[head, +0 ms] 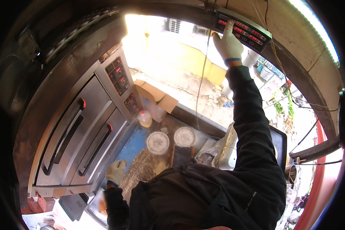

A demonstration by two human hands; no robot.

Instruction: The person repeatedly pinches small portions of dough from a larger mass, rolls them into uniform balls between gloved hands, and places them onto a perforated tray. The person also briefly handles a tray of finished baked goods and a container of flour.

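My right hand [231, 47], in a white knit glove, is raised to a multi-timer panel [257, 38] with red digits under the upper frame. Its index finger is at the panel's face, with the thumb held apart. My left hand [116, 171], gloved the same way, hangs low beside the steel deck oven [77, 143]. Its fingers are curled, and nothing shows in them. Both oven doors are closed, their dark bar handles [96, 152] tipped in red. Lit red displays show on the oven's control panel [118, 76].
Two round whitish lids [158, 143] sit on the counter near a red-capped plastic jug [145, 119] and a cardboard box [168, 103]. Blue sheeting [133, 143] lies along the oven. Thin wires [276, 57] hang near the panel. A dark-rimmed tray [279, 143] is beyond my right arm.
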